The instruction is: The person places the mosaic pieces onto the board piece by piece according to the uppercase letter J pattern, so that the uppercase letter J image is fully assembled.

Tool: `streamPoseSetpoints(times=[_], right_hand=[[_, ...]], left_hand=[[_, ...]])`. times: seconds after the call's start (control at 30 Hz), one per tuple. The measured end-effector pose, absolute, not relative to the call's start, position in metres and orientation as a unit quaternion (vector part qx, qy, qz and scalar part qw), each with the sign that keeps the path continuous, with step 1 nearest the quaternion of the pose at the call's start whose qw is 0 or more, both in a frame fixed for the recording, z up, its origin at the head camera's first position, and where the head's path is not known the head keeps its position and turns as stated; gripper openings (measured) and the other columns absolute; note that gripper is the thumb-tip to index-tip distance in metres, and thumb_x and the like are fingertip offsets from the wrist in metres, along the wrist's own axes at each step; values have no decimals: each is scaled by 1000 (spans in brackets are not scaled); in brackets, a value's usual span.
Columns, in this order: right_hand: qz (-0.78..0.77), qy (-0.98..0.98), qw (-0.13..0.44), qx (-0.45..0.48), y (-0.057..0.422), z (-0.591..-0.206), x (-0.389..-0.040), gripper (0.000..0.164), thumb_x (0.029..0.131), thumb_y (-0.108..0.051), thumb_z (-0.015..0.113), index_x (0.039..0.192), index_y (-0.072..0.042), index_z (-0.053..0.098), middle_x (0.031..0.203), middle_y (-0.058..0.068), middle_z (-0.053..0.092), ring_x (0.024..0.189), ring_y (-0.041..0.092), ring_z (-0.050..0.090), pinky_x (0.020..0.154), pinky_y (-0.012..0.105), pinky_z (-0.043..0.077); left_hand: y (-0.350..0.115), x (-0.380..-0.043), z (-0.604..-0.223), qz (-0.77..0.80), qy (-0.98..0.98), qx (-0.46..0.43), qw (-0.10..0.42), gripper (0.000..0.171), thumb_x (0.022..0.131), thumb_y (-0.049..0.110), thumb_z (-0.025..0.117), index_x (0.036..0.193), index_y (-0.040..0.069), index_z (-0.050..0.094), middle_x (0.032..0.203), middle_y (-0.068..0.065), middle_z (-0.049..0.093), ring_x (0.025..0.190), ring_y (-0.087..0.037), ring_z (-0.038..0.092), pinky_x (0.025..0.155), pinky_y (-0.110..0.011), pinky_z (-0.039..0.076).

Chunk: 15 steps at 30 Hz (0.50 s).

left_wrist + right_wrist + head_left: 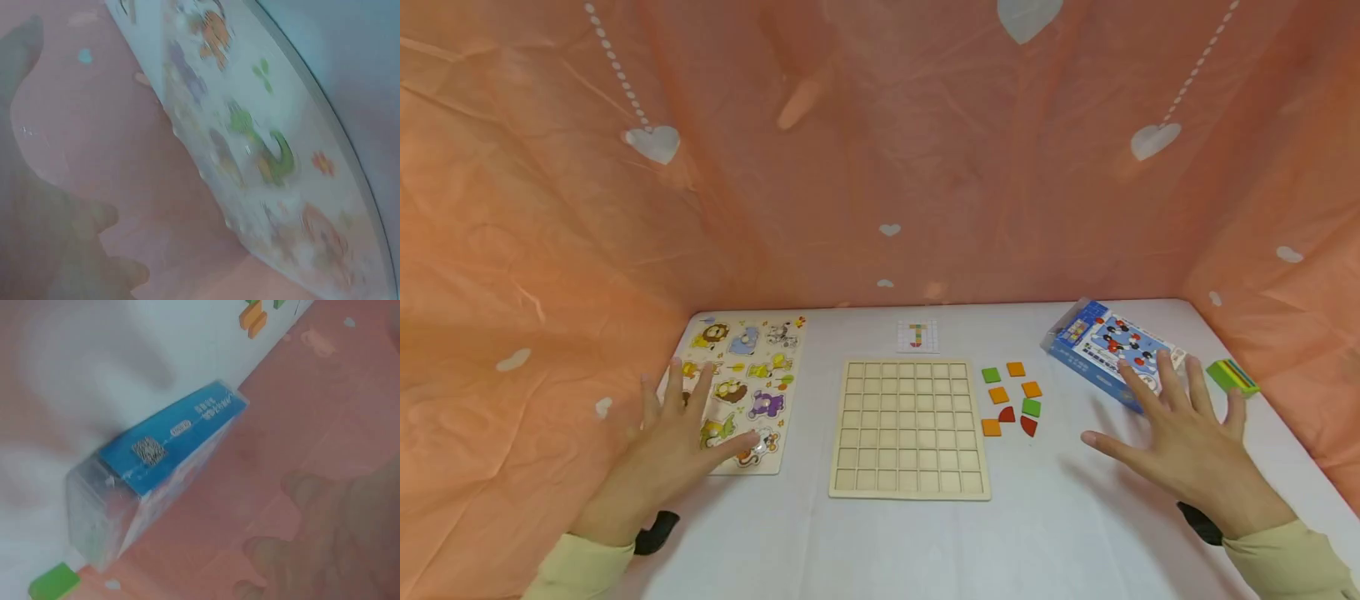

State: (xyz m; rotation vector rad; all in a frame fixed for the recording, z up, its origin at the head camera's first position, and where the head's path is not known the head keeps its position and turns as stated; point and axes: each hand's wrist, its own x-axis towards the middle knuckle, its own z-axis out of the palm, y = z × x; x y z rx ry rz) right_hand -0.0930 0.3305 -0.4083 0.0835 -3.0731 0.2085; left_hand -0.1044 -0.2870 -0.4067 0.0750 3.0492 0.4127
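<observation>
My left hand (673,442) hovers with spread fingers over the lower left of an animal puzzle board (737,342), holding nothing. On the other side my right hand (1187,442) is also spread and holds nothing, near the front of a blue molecule-model box (1120,346). Between the hands lies a square wooden grid board (907,429) with bare cells. Right of it are several orange square tiles (992,427), green square tiles (991,376) and red quarter-circle tiles (1028,426). A small pattern card (917,336) lies behind the board.
Striped green and yellow blocks (1233,377) sit at the right edge beyond the box. Everything rests on a white table (895,550). Orange curtains (925,167) with white hearts stand along the back and both sides.
</observation>
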Motion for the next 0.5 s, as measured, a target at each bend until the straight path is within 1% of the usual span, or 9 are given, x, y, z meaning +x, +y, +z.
streamPoseSetpoints(times=[0.03, 0.1, 0.17, 0.2, 0.27, 0.37, 0.43, 0.5], right_hand=[[74, -996, 32, 30, 330, -409, -94, 117, 87, -85, 63, 174, -18, 21, 178, 32, 0, 164, 56, -14, 114, 90, -8], [87, -995, 35, 41, 327, -411, -97, 115, 88, -83, 65, 174, -19, 23, 179, 29, 1, 165, 56, -10, 116, 88, -5], [106, -992, 39, 57, 323, -413, -101, 111, 89, -79, 67, 173, -19, 25, 181, 26, 3, 165, 55, -2, 118, 86, 0], [118, -990, 38, 66, 321, -414, -103, 110, 90, -76, 69, 173, -19, 25, 181, 25, 3, 165, 56, 2, 118, 86, 3], [148, -985, 35, 84, 317, -414, -108, 106, 92, -69, 72, 173, -18, 27, 181, 24, 7, 162, 59, 11, 117, 86, 10], [198, -974, 28, 110, 309, -415, -117, 99, 94, -59, 77, 171, -16, 32, 179, 26, 16, 158, 61, 24, 115, 85, 24], [219, -967, 25, 130, 305, -417, -124, 93, 96, -53, 78, 169, -13, 36, 176, 27, 25, 155, 59, 32, 114, 83, 31], [228, -963, 21, 144, 301, -420, -132, 84, 98, -46, 78, 166, -12, 41, 172, 25, 35, 151, 54, 42, 113, 77, 40]], left_hand=[[-284, -106, -408, 142, 989, 26, 31, 129, 89, 86, 61, 175, 19, -7, 176, -22, -29, 156, -69, -20, 109, -95, -2], [-277, -109, -410, 168, 985, 31, 26, 128, 90, 85, 62, 174, 18, -8, 176, -18, -31, 157, -65, -24, 113, -92, -2], [-265, -113, -413, 185, 982, 43, 14, 128, 91, 82, 63, 175, 15, -6, 177, -19, -27, 159, -62, -23, 119, -87, -5], [-258, -114, -414, 193, 980, 50, 9, 127, 92, 79, 65, 175, 14, -6, 178, -19, -25, 160, -60, -21, 122, -85, -3], [-241, -120, -415, 208, 976, 68, -5, 123, 94, 70, 71, 175, 11, -1, 180, -21, -15, 164, -57, -9, 127, -78, 6], [-213, -128, -419, 237, 967, 92, -22, 112, 98, 54, 76, 174, 5, 10, 181, -26, 5, 165, -52, 16, 127, -72, 25], [-196, -133, -421, 276, 956, 93, -26, 103, 99, 45, 77, 172, 4, 18, 178, -26, 21, 158, -48, 37, 122, -67, 38], [-181, -139, -423, 321, 944, 81, -14, 98, 99, 39, 77, 172, 4, 22, 172, -26, 34, 148, -44, 53, 116, -62, 48]])
